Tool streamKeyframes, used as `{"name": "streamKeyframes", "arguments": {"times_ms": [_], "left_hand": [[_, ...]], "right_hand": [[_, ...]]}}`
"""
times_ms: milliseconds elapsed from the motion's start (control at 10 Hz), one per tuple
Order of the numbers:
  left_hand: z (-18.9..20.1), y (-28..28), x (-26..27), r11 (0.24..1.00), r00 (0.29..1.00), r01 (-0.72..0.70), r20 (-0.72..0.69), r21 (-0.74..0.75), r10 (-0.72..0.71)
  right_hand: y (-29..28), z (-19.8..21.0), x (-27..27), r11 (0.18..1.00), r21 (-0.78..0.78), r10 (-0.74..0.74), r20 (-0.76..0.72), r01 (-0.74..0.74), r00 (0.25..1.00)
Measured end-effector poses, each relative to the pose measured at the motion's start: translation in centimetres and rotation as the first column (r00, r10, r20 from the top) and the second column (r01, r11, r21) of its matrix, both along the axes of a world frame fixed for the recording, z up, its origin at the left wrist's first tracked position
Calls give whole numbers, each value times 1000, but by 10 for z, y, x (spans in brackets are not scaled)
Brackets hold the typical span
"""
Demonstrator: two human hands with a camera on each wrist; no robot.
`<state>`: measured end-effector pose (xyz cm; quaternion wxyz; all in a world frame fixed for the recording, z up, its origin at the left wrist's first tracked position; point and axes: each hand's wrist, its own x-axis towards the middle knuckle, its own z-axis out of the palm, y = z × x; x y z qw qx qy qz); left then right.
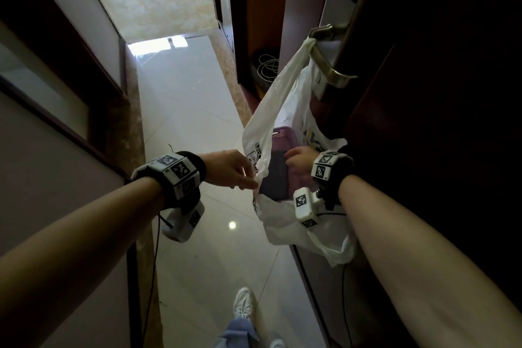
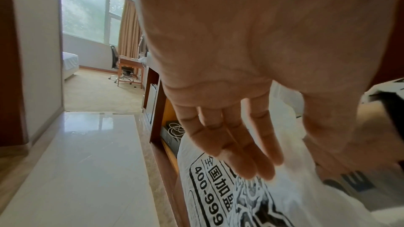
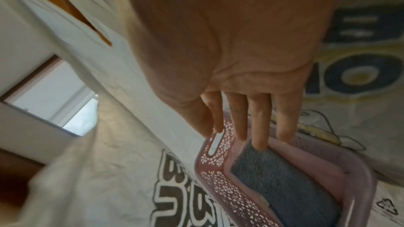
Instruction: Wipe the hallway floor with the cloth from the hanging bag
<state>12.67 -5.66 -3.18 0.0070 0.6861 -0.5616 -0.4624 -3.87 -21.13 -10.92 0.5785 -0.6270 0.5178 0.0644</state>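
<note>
Hanging from a brass door handle [image 1: 329,61] at 1 o'clock in the head view, a white plastic bag [image 1: 278,99] droops against the dark wooden door [image 1: 437,93] on the right. Hallway floor [image 1: 183,110] runs as a narrow strip of pale glossy tile from 6 o'clock toward 12, edged by a brown stone border and a wall [image 1: 50,167] at 9 o'clock. Open tile lies between the wall and the bag. One white shoe [image 1: 243,302] stands on the tile at 6 o'clock.

Left hand [image 1: 228,168] sits at the bag's near rim at centre frame; the left wrist view shows its fingers [image 2: 236,146] straight and together, laid on the printed plastic, thumb on the other side of the fold. Whether the thumb pinches the rim I cannot tell.

Right hand [image 1: 300,157] reaches into the bag mouth at 3 o'clock of the left hand. Inside the bag rests a pink perforated basket [image 3: 218,175], tilted. A folded grey cloth [image 3: 282,184] lies in the basket. In the right wrist view the fingers [image 3: 260,123] are extended and slightly spread, one fingertip touching the cloth's upper edge, the others over the basket's rim; nothing is gripped.

A coil of white cable [image 1: 267,66] lies in an open wooden niche at 12 o'clock of the bag.
</note>
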Motion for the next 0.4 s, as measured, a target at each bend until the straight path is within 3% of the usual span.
{"name": "streamKeyframes", "arguments": {"times_ms": [200, 400], "left_hand": [[19, 33, -19, 987, 989, -140, 43, -75, 143], [27, 97, -45, 869, 886, -449, 21, -207, 463]], "right_hand": [[34, 44, -22, 995, -96, 43, 41, -39, 998], [75, 77, -46, 983, -154, 130, 181, -103, 975]]}}
